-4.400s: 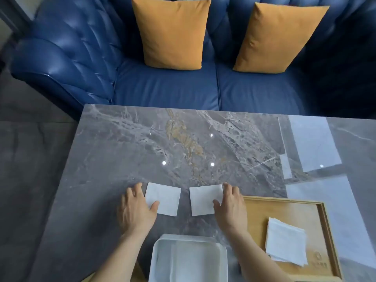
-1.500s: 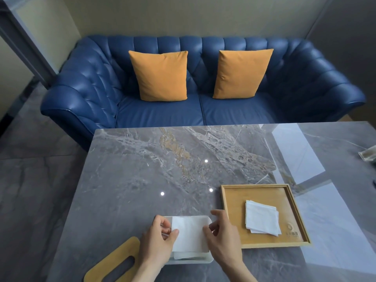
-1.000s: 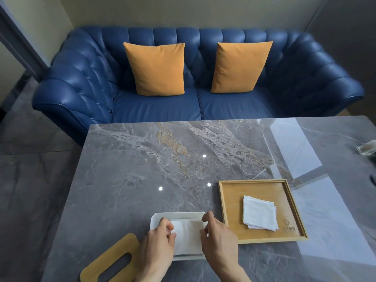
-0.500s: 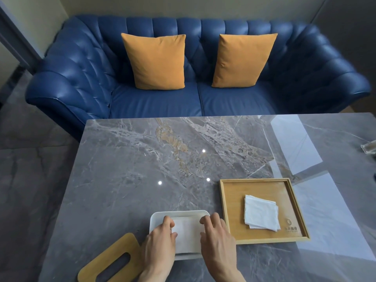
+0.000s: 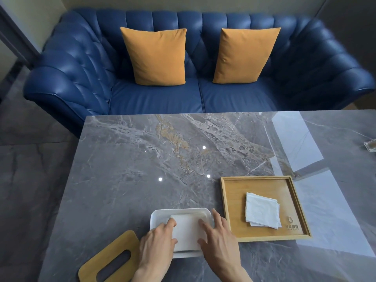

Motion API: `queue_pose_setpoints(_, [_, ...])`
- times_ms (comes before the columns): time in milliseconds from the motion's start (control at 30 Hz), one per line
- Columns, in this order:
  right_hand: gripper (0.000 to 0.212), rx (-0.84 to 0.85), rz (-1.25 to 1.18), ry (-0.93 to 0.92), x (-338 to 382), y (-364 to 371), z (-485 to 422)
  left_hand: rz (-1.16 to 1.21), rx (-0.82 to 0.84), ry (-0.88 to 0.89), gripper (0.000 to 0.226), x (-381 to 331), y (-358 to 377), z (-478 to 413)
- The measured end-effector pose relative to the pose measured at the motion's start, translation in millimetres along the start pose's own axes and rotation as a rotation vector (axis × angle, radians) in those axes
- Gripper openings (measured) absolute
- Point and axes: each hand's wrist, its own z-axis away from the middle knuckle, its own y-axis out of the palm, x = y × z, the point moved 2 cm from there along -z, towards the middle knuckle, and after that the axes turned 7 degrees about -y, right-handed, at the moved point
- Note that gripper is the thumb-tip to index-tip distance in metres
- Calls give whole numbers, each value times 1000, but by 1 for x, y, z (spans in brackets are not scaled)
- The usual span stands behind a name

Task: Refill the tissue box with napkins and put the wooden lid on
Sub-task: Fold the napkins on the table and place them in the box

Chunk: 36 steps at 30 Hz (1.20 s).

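Observation:
The white tissue box (image 5: pixel 162 215) stands open-topped near the table's front edge, with white napkins (image 5: pixel 187 233) lying inside it. My left hand (image 5: pixel 156 247) rests on the napkins' left side, fingers spread and flat. On their right side lies my right hand (image 5: pixel 218 239), fingers apart, pressing down. The wooden lid (image 5: pixel 109 261), with its oval slot, lies flat on the table left of the box. To the right, a wooden tray (image 5: pixel 230 200) carries a small stack of napkins (image 5: pixel 262 210).
The grey marble table (image 5: pixel 142 159) stretches ahead. Beyond its far edge stands a blue sofa (image 5: pixel 81 78) with two orange cushions (image 5: pixel 158 55). A small glass object (image 5: pixel 371 146) sits at the table's right edge.
Both hands carried napkins from the table into the box and lowered them. Since half a second ago the fingers have spread apart on the napkins; the view tilted slightly.

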Motion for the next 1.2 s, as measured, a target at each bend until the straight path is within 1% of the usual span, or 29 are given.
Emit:
queue_pose_setpoints(133, [58, 20, 7, 13, 0, 2, -3, -69, 38, 21, 49, -2, 2, -2])
queue_pose_setpoints(300, [55, 20, 7, -7, 1, -5, -4, -119, 66, 4, 53, -5, 6, -2])
queue_pose_setpoints(500, [63, 43, 20, -3, 2, -11, -8, -178, 88, -38, 56, -3, 11, -8])
queue_pose_setpoints(600, [64, 64, 39, -5, 2, -11, -11, -206, 65, -37, 56, -2, 12, -11])
queue_pose_setpoints(700, [61, 81, 37, 0, 0, -12, -12, -271, -5, 69, 60, 2, 16, -16])
queue_pose_setpoints(800, [60, 95, 31, 4, 1, -12, -13, -323, -81, 131, 62, 8, 19, -18])
queue_pose_setpoints(933, [59, 102, 35, 1, 1, -11, -14, -320, -121, 111, 68, 10, 19, -17])
queue_pose_setpoints(1067, [58, 96, 20, 4, 0, -9, -14, -275, -102, 60, 75, 14, 22, -20])
queue_pose_setpoints(1200, [57, 90, 10, 11, 0, -8, -14, -230, -92, 62, 78, 21, 26, -22])
